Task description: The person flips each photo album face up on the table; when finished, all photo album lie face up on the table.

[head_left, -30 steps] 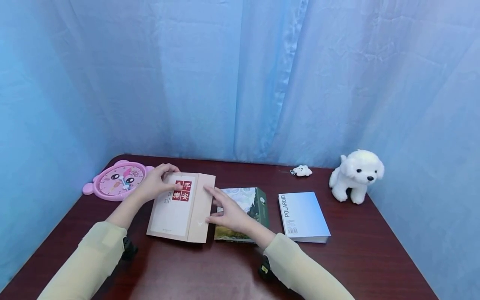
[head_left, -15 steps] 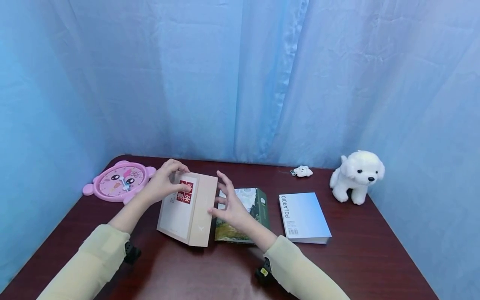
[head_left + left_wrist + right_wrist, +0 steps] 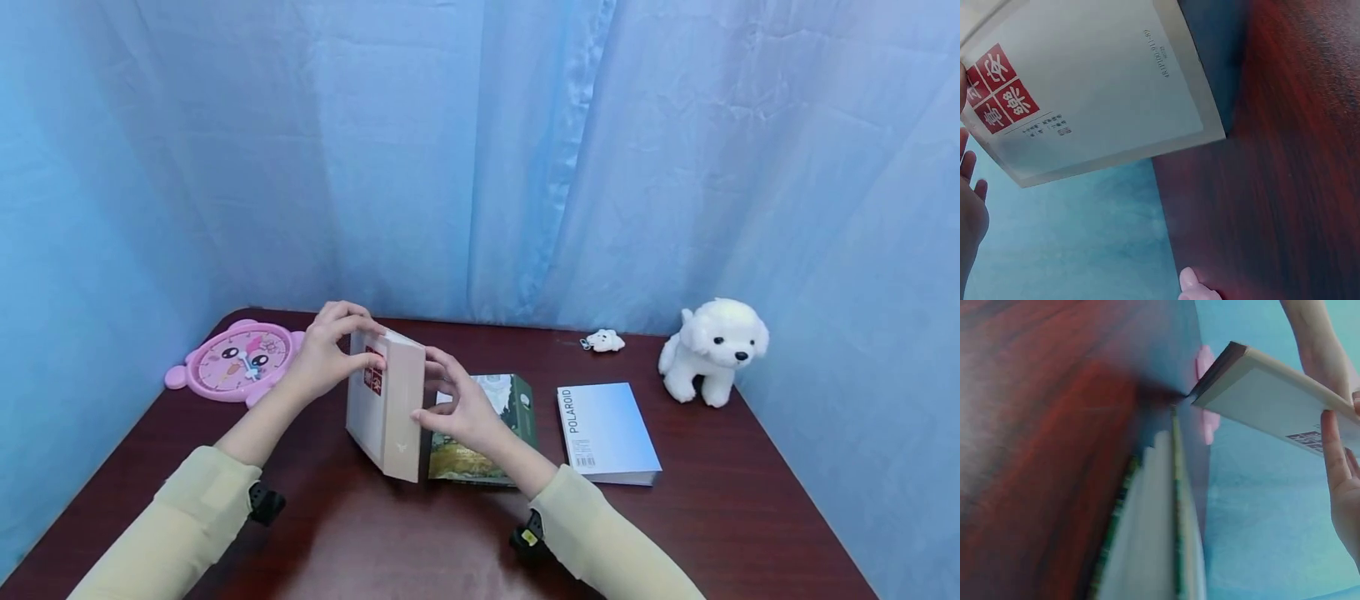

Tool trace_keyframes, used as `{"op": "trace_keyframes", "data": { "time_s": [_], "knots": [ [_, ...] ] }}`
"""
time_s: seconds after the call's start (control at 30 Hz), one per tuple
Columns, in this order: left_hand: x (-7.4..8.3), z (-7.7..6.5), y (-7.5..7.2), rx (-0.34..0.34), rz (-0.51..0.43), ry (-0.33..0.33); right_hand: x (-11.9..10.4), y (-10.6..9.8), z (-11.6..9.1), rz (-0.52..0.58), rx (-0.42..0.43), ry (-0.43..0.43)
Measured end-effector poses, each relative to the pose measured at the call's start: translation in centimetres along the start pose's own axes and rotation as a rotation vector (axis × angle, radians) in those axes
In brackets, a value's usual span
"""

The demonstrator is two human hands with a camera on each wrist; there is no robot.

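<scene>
A beige photo album (image 3: 403, 408) with a white cover panel and red squares of Chinese characters stands tilted up over the dark table. My left hand (image 3: 326, 346) grips its upper edge, thumb on the front cover near the red squares. At the album's other side is my right hand (image 3: 465, 412), its thumb at the spine's edge and its fingers bent against the back cover, partly hidden. The left wrist view shows the front cover of the album (image 3: 1104, 106) close up. From the right wrist, the album (image 3: 1266, 400) appears between both hands.
Behind my right hand lies a green illustrated album (image 3: 521, 417). Right of it is a blue-and-white POLAROID album (image 3: 611, 429). A white plush dog (image 3: 716, 350) and a small white plush charm (image 3: 602, 341) sit farther back. A pink clock (image 3: 243, 360) lies at the left.
The photo album has turned from nearly flat to more upright and moved right, its spine now facing me. My left hand has risen with it; the right fingers have moved round its back.
</scene>
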State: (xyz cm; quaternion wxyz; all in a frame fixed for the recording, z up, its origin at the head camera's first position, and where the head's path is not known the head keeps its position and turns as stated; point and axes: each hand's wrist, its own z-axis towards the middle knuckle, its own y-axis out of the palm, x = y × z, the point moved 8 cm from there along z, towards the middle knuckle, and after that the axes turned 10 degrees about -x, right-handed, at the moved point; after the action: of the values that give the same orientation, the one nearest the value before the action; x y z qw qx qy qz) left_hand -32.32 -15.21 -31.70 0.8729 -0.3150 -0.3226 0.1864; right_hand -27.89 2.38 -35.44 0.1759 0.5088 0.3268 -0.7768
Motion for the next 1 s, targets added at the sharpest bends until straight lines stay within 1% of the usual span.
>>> {"op": "trace_keyframes", "data": {
  "time_s": [0.1,0.23,0.33,0.4,0.5,0.6,0.63,0.7,0.83,0.9,1.0],
  "knots": [
    [0.4,0.1,-0.3,0.015,-0.006,0.007,-0.7,0.0,0.2,-0.046,-0.012,-0.036],
    [0.4,0.1,-0.2,-0.023,-0.008,-0.037,-1.0,0.1,0.6,-0.081,-0.04,-0.049],
    [0.4,0.1,0.0,-0.054,-0.004,-0.071,-0.5,0.6,0.8,-0.05,-0.085,-0.036],
    [0.4,0.0,0.2,-0.067,-0.022,-0.091,0.0,1.0,0.9,-0.02,-0.119,-0.024],
    [0.3,-0.2,0.6,-0.075,-0.09,-0.122,0.5,1.4,1.0,-0.019,-0.147,-0.028],
    [0.0,-0.5,1.2,-0.079,-0.164,-0.172,0.8,1.5,1.0,-0.058,-0.129,-0.037],
    [0.0,-0.7,1.5,-0.078,-0.17,-0.184,1.0,1.4,1.0,-0.058,-0.116,-0.029],
    [-0.1,-1.0,1.9,-0.081,-0.163,-0.209,1.5,1.2,1.0,-0.026,-0.083,0.003],
    [0.2,-1.3,2.6,-0.1,-0.148,-0.212,2.4,0.8,0.9,0.078,-0.013,0.075],
    [0.4,-1.4,2.9,-0.126,-0.216,-0.213,2.6,0.5,1.0,0.086,0.016,0.093],
    [1.0,-1.4,3.5,-0.163,-0.351,-0.212,2.6,0.2,1.0,0.075,0.035,0.103]
  ]
}}
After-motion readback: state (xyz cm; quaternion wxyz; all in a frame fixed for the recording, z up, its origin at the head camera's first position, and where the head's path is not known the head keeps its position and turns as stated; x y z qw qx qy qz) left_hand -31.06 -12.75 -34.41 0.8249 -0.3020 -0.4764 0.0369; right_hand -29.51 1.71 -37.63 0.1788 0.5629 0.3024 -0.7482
